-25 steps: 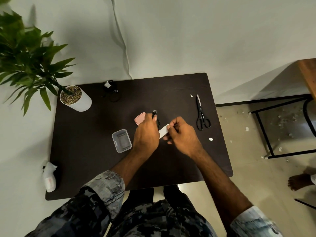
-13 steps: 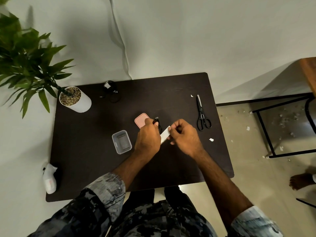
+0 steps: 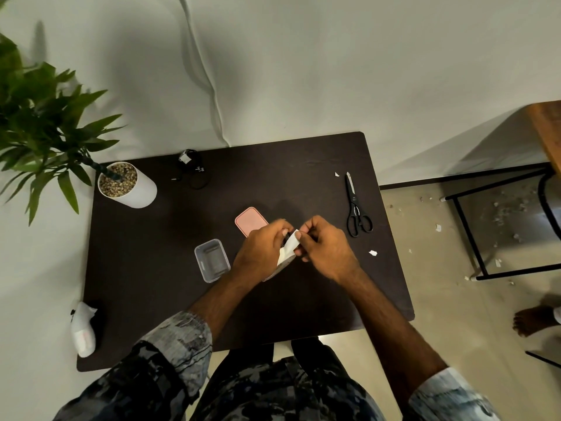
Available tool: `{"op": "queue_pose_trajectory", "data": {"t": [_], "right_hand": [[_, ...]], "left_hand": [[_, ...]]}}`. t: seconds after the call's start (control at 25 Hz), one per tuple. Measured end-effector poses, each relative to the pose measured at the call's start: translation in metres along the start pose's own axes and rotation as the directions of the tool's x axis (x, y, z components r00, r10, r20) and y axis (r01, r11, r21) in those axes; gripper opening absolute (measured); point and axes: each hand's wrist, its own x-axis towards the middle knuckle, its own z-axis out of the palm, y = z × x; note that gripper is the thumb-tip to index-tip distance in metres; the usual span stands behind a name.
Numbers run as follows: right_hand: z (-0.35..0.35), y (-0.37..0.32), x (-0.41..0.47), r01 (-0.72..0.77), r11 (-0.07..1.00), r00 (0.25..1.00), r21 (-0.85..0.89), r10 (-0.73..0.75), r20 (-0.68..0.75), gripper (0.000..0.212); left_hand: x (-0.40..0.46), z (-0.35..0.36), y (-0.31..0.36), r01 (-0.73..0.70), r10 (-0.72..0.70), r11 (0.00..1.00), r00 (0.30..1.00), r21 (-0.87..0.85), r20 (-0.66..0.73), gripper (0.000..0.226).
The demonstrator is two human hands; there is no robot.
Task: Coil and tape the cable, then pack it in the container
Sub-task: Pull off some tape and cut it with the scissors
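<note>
My left hand (image 3: 261,250) is closed around a small coiled black cable, almost all of it hidden inside the fist over the middle of the dark table (image 3: 145,268). My right hand (image 3: 326,247) pinches the upper end of a white strip of tape (image 3: 289,248) that lies against the cable between both hands. The clear plastic container (image 3: 212,260) stands open just left of my left hand. Its pink lid (image 3: 249,220) lies flat behind my left hand.
Black scissors (image 3: 355,206) lie at the right side of the table, with small white paper scraps (image 3: 373,253) near them. A second black cable (image 3: 194,171) sits at the back edge. A potted plant (image 3: 127,185) stands back left, a white object (image 3: 82,329) front left.
The hands have drawn closer together. The cable end that stuck up from my left hand is now hidden, and the tape strip has turned more upright against the fist.
</note>
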Motion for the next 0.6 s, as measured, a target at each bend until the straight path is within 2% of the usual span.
{"op": "queue_pose_trajectory", "data": {"t": [0.12,0.4,0.6], "right_hand": [[0.001,0.002,0.004,-0.011,1.000,1.000,-0.024,0.011,-0.008,0.007],[-0.003,0.002,0.015,-0.055,0.998,0.998,-0.003,0.055,0.014,0.004],[-0.004,0.006,0.022,-0.058,0.998,0.998,0.022,0.058,0.005,0.007]], "left_hand": [[0.004,0.000,-0.004,-0.013,0.014,1.000,0.998,-0.024,0.060,0.022],[0.015,0.001,-0.006,0.124,-0.105,0.988,0.975,-0.089,0.193,0.022],[0.022,0.001,-0.003,0.148,-0.124,0.985,0.966,-0.090,0.225,0.019]]}}
